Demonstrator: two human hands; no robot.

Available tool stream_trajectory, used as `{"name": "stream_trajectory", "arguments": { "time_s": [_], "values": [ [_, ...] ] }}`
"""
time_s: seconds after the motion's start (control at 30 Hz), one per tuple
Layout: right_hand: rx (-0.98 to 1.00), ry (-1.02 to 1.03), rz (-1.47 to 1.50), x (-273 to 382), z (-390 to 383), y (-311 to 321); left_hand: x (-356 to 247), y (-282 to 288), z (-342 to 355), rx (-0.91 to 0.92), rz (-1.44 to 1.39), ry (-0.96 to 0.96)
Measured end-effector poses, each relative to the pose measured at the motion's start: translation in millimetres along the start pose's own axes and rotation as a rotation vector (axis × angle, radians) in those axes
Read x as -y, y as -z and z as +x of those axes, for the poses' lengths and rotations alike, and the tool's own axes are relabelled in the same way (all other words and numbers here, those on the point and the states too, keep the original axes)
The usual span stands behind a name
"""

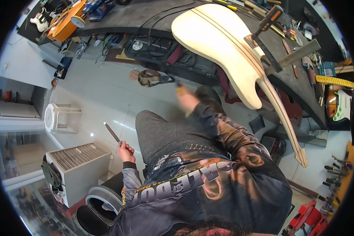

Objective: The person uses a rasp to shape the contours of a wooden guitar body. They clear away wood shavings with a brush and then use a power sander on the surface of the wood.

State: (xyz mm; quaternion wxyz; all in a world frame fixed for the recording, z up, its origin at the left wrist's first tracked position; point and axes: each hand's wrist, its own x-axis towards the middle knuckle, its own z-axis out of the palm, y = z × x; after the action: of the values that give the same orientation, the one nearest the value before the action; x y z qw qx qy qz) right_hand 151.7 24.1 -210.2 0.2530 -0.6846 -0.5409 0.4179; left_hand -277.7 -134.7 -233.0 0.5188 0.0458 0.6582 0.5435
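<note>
My left hand (126, 152) is closed around the lower end of a slim dark file-like tool (113, 133) with a pale tip, which points up and left over the floor. Smeared by motion, my right hand (188, 100) is above my lap, near my right knee. A small dark and yellow piece (179, 87) shows at its fingers, too blurred to name. Beyond that hand, an unfinished pale wood guitar (212, 35) overhangs the workbench, its neck (281, 112) reaching toward my right side. A clamp (266, 23) with a black and orange handle holds the guitar to the bench.
The dark workbench (118, 19) curves across the far side, with hand tools at its right. A white stool (63, 118), a white slatted box (82, 155) and a round black bin (94, 214) stand on my left. A strap (149, 77) lies on the floor.
</note>
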Motion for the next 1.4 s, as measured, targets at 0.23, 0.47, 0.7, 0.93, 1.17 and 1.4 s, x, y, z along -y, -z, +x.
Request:
{"name": "stream_trajectory", "arguments": {
  "time_s": [0.23,0.47,0.7,0.93,1.17,1.4],
  "values": [
    [-0.493,0.149,0.072,0.9,-48.5,95.7,-21.8,-52.7,7.5,0.15,0.139,-0.07],
    [0.145,0.538,-0.08,30.3,-58.9,62.8,-24.6,-90.0,3.0,0.22,0.139,-0.033],
    [-0.697,0.186,-0.493,-121.6,-65.2,137.2,-38.7,-96.0,-10.1,0.287,0.162,-0.086],
    [0.005,0.483,-0.103,69.4,-121.9,34.3,-36.7,-87.9,-8.7,0.208,0.079,-0.051],
    [0.07,0.502,0.139,135.2,-130.9,67.6,-41.0,-94.4,-8.9,0.197,0.042,-0.087],
    [-0.604,0.787,-0.435,211.5,-178.3,189.8,-28.2,-108.3,-4.8,0.261,-0.019,-0.026]
  ]
}}
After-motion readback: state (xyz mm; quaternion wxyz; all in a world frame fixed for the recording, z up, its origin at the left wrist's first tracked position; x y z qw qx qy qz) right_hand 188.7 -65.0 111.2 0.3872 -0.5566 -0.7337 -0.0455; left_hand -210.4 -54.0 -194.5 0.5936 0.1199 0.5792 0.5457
